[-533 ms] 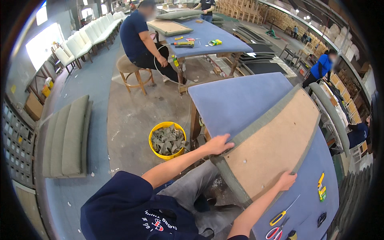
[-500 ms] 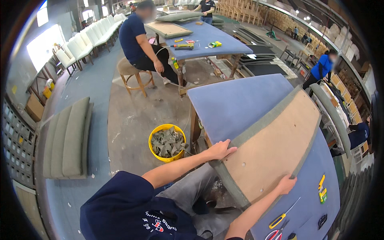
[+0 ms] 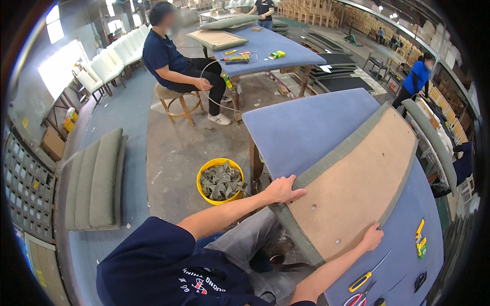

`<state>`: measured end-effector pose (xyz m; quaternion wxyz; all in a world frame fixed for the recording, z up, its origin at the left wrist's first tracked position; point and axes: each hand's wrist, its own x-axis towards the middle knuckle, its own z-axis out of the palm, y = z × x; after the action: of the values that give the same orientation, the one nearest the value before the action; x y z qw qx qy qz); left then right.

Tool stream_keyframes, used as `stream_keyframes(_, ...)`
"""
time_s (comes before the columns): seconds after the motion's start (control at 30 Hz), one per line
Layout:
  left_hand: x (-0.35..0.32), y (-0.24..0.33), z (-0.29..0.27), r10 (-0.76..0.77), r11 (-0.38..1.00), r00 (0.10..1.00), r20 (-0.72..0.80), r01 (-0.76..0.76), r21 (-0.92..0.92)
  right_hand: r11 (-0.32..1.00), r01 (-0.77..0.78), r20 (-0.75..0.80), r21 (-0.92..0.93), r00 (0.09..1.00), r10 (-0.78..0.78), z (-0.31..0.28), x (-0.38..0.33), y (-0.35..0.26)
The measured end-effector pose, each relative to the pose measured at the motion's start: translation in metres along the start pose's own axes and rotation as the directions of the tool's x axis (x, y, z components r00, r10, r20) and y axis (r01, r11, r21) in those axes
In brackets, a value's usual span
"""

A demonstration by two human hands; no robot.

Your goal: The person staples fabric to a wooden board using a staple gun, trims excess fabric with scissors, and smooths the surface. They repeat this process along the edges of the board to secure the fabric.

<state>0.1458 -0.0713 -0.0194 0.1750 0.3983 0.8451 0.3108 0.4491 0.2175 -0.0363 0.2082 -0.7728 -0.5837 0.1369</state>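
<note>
Blue felt-topped workbench [image 3: 306, 132]; concrete floor [image 3: 173, 153]; seemingly a furniture workshop.

An upholstery workshop: blue-covered worktables [image 3: 306, 127], stacked chair frames [image 3: 316, 10], seat cushions [image 3: 94, 178], a scrap-fabric bucket [image 3: 220, 181].

A large workshop with a grey concrete floor [image 3: 173, 153], lit by bright windows [image 3: 58, 71] at far left. White upholstered chairs [image 3: 109, 61] line the left wall, and a grey-green cushioned panel [image 3: 94, 181] lies on the floor nearby. A blue-topped worktable [image 3: 265, 48] stands far off, wooden chair frames [image 3: 326, 13] stacked beyond.
</note>
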Motion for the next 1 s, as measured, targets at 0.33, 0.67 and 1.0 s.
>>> stream_keyframes(0.33, 0.013, -0.031, 0.009, -0.13, 0.964, 0.978, 0.161, 0.163, -0.209, 0.996, 0.069, -0.028, 0.055, 0.997, -0.068, 0.005, -0.006, 0.003)
stream_keyframes(0.67, -0.088, 0.002, -0.007, -0.171, 0.985, 0.985, -0.022, 0.171, -0.025, 0.912, 0.215, -0.049, 0.348, 0.976, -0.211, 0.025, -0.002, 0.036)
stream_keyframes(1.0, -0.244, -0.048, 0.03, -0.156, 0.538, 0.553, 0.818, 0.743, -0.399, 0.647, 0.695, 0.175, 0.314, 0.628, -0.759, 0.036, -0.035, -0.055)
